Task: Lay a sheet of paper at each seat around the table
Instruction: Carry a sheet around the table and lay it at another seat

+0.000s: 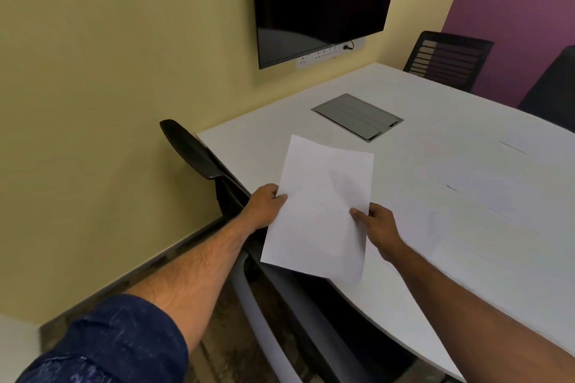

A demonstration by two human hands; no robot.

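A white sheet of paper (pixel 320 205) hangs over the near left edge of the white table (pixel 435 140), slightly curled. My left hand (pixel 264 205) pinches its left edge and my right hand (pixel 376 227) pinches its right edge. Part of the sheet overhangs the table edge above a black chair (pixel 193 149) pushed in at that side. Other white sheets (pixel 485 196) lie flat on the table to the right, faint against the white top.
A grey cable hatch (pixel 357 116) is set into the table's middle. A dark wall screen (pixel 320 0) hangs above a socket strip. Two more black chairs (pixel 448 59) stand at the far side against the purple wall. The yellow wall runs close on the left.
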